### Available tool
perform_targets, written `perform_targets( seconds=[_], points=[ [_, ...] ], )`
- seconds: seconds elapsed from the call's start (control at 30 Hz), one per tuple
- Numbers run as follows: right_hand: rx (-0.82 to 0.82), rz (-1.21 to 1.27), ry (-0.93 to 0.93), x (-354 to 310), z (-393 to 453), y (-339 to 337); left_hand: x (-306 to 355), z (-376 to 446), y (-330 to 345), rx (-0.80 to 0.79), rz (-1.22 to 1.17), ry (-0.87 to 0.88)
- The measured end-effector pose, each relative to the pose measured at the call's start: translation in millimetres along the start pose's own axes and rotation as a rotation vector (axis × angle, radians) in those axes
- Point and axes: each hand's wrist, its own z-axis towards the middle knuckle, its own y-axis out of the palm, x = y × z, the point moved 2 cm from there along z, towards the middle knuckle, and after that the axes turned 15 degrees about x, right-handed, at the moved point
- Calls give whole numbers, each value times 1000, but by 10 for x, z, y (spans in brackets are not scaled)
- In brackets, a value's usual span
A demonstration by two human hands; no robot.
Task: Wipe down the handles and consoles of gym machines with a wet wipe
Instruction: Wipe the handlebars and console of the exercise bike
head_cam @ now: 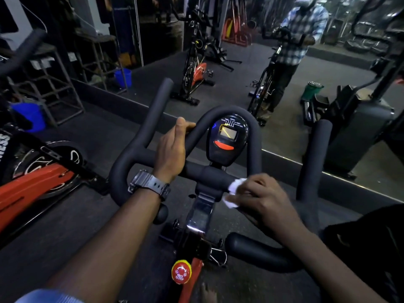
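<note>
A spin bike's black foam handlebar (140, 136) fills the middle of the view. Its small console (228, 138), with a lit screen and an orange button, sits inside the centre loop. My left hand (172, 147), with a grey watch on the wrist, grips the left side of the loop. My right hand (262, 197) holds a white wet wipe (235, 189) and presses it against the crossbar just right of the centre clamp. A red stop knob (181, 272) sits low on the frame.
A wall mirror (284, 79) stands straight ahead and reflects bikes, a person in a checked shirt and a green bin (311, 89). Another red bike (39, 180) stands at the left. A blue bucket (28, 115) sits on the dark floor beside a metal rack (54, 84).
</note>
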Motion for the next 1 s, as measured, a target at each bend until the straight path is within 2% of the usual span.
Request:
perform_targets(
  seconds=[0.13, 0.27, 0.37, 0.5, 0.53, 0.6, 0.67, 0.77, 0.87, 0.93, 1.0],
  points=[
    [-106, 113, -33, -248, 353, 468, -4, -5, -4, -2, -2, -10],
    [-461, 427, -36, -534, 497, 679, -8, -5, -7, -5, -15, -46],
    [-611, 539, -59, -461, 564, 468, -42, -4, -21, -8, -11, -67],
    [-467, 396, -20, -332, 552, 305, -6, -3, -54, 5, -6, -86],
    [-476, 381, -14, -438, 508, 343, 10, 2, -64, 12, -3, -104],
    [-593, 381, -38, -762, 429, 466, 26, 31, -86, 6, 7, -150],
    [-618, 224, -94, -864, 403, 553, 61, 91, -141, -62, 51, -195],
    [-392, -16, -15, -582, 560, 556, 24, 180, -335, -221, 156, -259],
    [-208, -123, 24, -500, 815, 635, -22, 126, -579, -318, 193, -209],
    [-179, -179, 87, -508, 1027, 762, -44, 1, -640, -303, 184, -124],
    [-149, -206, 137, -550, 1297, 863, -28, -105, -653, -209, 169, -72]
  ],
)
